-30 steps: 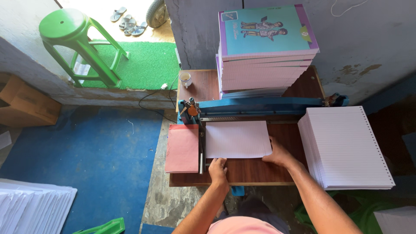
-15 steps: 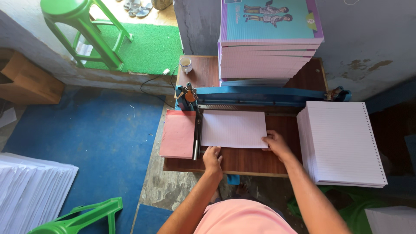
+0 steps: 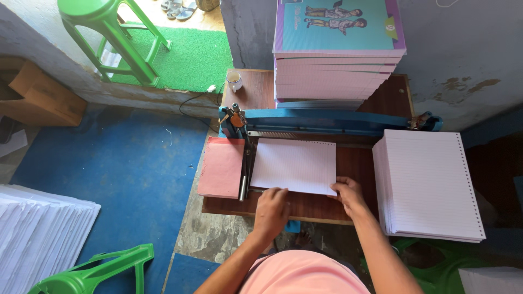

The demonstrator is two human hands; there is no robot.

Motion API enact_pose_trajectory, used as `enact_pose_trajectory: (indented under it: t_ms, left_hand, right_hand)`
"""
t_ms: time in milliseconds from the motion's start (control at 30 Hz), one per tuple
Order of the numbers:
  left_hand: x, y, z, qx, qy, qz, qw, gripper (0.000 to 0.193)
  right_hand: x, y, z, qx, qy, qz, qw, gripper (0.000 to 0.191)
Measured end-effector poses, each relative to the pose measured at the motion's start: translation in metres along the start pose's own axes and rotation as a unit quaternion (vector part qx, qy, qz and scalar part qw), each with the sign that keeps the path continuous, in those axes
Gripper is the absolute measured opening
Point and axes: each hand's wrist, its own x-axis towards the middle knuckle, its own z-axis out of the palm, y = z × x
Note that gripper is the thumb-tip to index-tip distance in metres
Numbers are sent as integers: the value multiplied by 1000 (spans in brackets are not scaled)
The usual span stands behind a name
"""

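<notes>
A small stack of lined white sheets [image 3: 294, 165] lies on the brown wooden table [image 3: 327, 207], pushed up under the blue bar of a punching machine [image 3: 327, 121]. My left hand [image 3: 271, 209] presses on the stack's near left edge beside a grey metal guide [image 3: 244, 177]. My right hand [image 3: 348, 195] grips the stack's near right corner. A pink board [image 3: 222, 166] lies flat to the left of the guide.
A thick pile of punched lined paper [image 3: 427, 185] sits at the right. A tall stack of notebooks with teal covers [image 3: 338, 49] stands behind the machine, a small cup [image 3: 234, 80] beside it. Green stools [image 3: 109, 32] [image 3: 92, 272], more paper [image 3: 38, 234] and a cardboard box [image 3: 41, 98] are on the floor at left.
The view has shifted, so the table sits lower in frame. Both hands stay on the near edge of the sheets, which lie slightly farther in against the machine.
</notes>
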Motion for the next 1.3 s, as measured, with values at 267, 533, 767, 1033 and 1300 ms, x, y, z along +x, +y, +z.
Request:
enact_pose_trajectory:
  t_ms: [267, 533, 767, 1033, 1300]
  left_hand:
    - [34, -6, 25, 263, -43, 233, 935, 54]
    - [67, -7, 18, 185, 40, 280, 941, 32]
    - [101, 47, -53, 79, 61, 237, 966, 34]
    - [135, 68, -96, -347, 23, 8, 937, 22]
    - [142, 54, -82, -442, 14, -41, 896, 20]
  right_hand:
    - [-10, 14, -17, 61, 11, 19, 998, 25]
    - [-33, -10, -20, 132, -25, -29, 990, 20]
    - [-31, -43, -7, 101, -65, -99, 988, 46]
    - [-13, -68, 6, 79, -187, -178, 963, 47]
    - [-40, -96, -18, 43, -105, -260, 959, 23]
